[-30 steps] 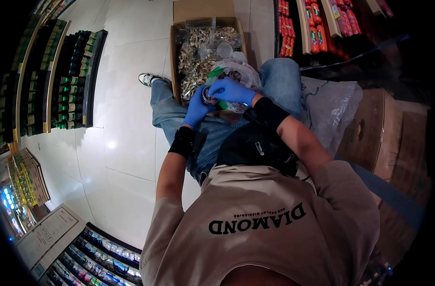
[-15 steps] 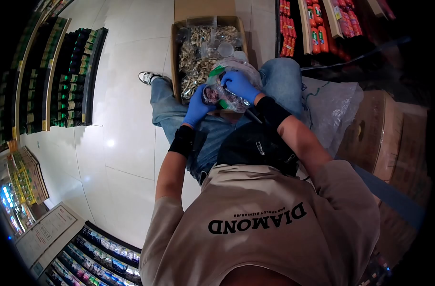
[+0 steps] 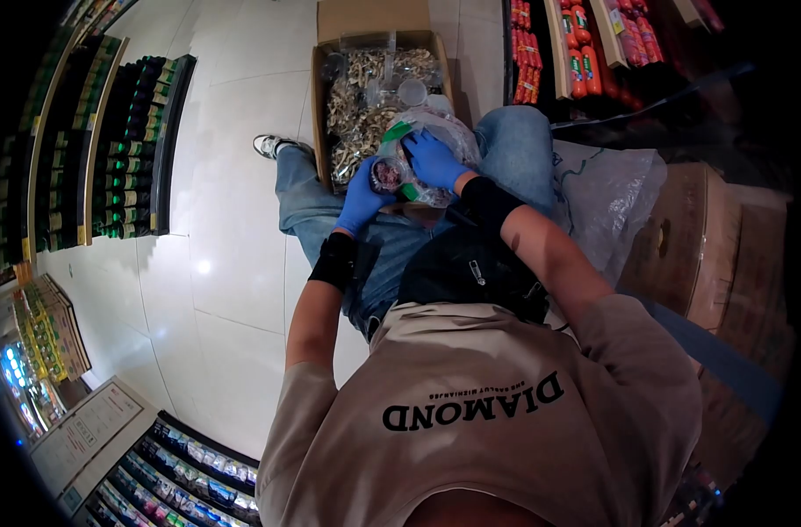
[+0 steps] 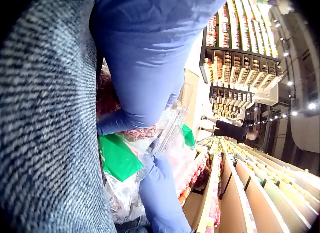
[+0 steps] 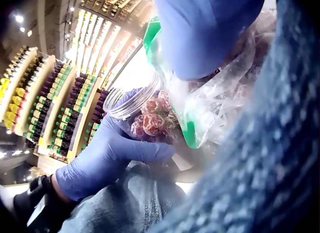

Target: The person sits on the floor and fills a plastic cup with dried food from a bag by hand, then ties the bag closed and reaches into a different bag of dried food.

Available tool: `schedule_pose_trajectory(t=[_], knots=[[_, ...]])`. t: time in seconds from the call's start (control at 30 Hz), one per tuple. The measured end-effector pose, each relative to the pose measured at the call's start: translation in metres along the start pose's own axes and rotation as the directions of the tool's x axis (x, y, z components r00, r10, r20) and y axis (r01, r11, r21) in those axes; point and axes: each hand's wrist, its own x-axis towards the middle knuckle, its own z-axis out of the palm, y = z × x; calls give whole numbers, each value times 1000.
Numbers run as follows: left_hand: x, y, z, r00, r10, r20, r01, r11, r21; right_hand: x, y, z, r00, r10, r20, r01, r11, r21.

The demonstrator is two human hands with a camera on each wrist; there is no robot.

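A clear, wide-mouthed plastic jar (image 5: 132, 105) is tilted, with wrinkled reddish dried fruit (image 5: 152, 120) inside. My blue-gloved left hand (image 3: 362, 198) grips it from the side, thumb across its front in the right wrist view. Beside the jar, a clear plastic bag (image 3: 457, 140) with green patches bulges with more dark reddish pieces. My gloved right hand (image 3: 433, 160) reaches into the bag's mouth, back of the hand up; its fingertips are hidden there, so I cannot tell what they hold. In the left wrist view, the bag's green patch (image 4: 120, 158) lies just below the left hand.
Past the hands, an open cardboard box (image 3: 319, 114) holds packs of dried, pale brown slices and a round clear lid (image 3: 413, 92). Jeans-clad knees flank the bag. Plastic sheeting (image 3: 607, 193) and large cartons (image 3: 672, 237) lie at right; shelves of bottles (image 3: 137, 158) stand left.
The right hand was over the jar's mouth a second ago; it has moved right and into the bag, uncovering the jar's contents. The left hand keeps its hold on the jar.
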Motion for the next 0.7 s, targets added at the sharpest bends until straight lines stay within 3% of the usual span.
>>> schedule_pose_trajectory(t=[0.03, 0.07, 0.13, 0.27, 0.33, 0.47, 0.53, 0.63, 0.7], knots=[[0, -2, 1, 1000, -17, 1, 17, 1000, -8, 1, -3, -3, 995, 88, 43, -89, 996, 23], [0, -3, 1, 999, -33, 1, 33, 999, -16, 3, -5, -8, 995, 87, 42, -88, 996, 23], [0, -7, 1, 999, -33, 1, 33, 999, -20, 6, -9, -15, 956, 220, 194, -239, 968, 81], [0, -7, 1, 999, -54, 5, 54, 998, -11, 5, -7, -15, 981, 133, 142, -143, 988, 64], [0, -9, 1, 999, -51, 5, 51, 999, 6, 2, -2, -4, 998, -52, -47, 50, 998, -33], [0, -8, 0, 999, -45, 2, 45, 999, 10, 1, 0, -3, 999, -34, -43, 34, 999, -5], [0, -6, 0, 998, -59, 5, 59, 998, -1, 4, -1, -9, 993, 89, 71, -95, 992, 88], [0, -8, 1, 997, -72, 16, 72, 997, -21, 9, 1, -9, 989, 119, 87, -132, 979, 155], [1, -12, 0, 997, -72, 21, 73, 997, -29, 10, 0, -8, 994, 110, 6, -109, 978, 177]])
